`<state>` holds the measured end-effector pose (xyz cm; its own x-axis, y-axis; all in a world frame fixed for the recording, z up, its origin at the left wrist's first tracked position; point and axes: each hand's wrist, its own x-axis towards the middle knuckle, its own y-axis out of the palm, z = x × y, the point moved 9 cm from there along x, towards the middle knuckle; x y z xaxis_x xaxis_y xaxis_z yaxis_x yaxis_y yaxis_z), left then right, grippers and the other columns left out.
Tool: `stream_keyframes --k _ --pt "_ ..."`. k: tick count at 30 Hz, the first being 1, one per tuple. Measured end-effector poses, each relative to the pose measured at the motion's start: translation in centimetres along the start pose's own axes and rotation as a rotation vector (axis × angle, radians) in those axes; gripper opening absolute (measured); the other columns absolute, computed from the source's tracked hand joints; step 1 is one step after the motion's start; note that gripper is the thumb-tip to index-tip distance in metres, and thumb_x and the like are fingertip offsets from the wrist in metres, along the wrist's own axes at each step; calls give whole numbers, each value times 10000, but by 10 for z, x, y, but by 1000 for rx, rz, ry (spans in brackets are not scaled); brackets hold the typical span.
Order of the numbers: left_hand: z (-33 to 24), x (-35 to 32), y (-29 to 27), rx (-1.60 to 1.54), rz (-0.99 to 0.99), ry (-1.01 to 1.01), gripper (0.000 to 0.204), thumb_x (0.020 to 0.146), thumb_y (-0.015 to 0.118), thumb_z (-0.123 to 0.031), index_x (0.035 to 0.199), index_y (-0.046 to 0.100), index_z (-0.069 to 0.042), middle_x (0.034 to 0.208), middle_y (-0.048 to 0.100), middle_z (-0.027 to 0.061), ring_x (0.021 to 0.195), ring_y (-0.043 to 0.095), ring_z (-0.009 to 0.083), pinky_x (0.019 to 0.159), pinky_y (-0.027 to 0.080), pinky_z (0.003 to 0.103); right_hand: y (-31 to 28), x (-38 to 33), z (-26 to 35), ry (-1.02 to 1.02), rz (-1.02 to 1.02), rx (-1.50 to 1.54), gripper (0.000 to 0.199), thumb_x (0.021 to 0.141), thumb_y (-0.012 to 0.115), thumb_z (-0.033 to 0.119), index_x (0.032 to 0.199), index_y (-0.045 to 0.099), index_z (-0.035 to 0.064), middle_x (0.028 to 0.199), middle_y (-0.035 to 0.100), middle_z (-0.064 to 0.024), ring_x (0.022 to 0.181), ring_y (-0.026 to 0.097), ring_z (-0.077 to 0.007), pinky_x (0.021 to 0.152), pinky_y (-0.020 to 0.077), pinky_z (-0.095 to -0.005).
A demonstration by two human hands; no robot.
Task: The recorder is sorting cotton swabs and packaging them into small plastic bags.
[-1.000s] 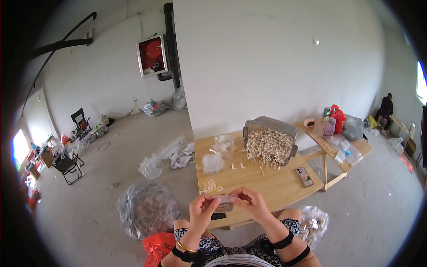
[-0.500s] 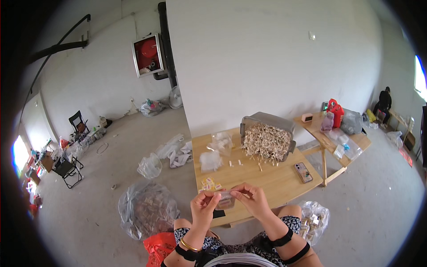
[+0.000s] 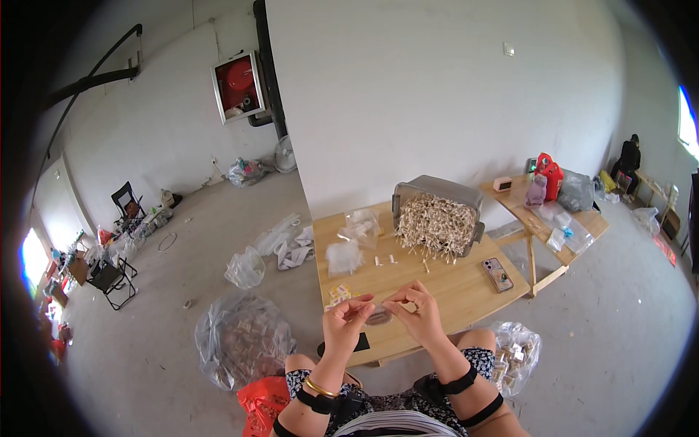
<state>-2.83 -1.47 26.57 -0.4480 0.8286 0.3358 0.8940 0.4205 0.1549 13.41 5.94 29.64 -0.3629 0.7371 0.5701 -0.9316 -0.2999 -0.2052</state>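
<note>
Between both sets of fingertips, just above the near table (image 3: 451,291) edge: a small clear packet (image 3: 384,301), pinched at its left end by the left hand (image 3: 345,325) and at its right end by the right hand (image 3: 416,315). Long axis roughly level, running left to right between the fingers. Likely to slip or spill if either pinch loosens; contents too small to tell.

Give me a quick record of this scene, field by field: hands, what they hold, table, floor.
Left hand: raised over the near table edge, fingers pinching a small clear bag
Right hand: pinching the same bag's other end
Table: wooden; tipped grey bin of small wooden pieces, phone
Floor: big clear bag at left
</note>
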Motion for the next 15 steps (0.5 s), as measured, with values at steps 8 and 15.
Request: stream_keyframes --k 8,15 --pt "81 3 -10 189 -116 -222 162 844 778 -100 826 646 -8 804 701 58 748 669 113 657 515 238 18 -19 -98 225 -20 17 165 827 787 138 818 673 19 776 567 -9 657 513 -86 579 420 -237" --pt "197 -11 -24 89 -133 -405 238 868 752 -90 824 533 -9 802 690 119 721 709 185 631 586 277 49 -65 -205 601 75 142 217 846 786 200 852 645 34 719 570 30 670 499 -62 575 393 -231"
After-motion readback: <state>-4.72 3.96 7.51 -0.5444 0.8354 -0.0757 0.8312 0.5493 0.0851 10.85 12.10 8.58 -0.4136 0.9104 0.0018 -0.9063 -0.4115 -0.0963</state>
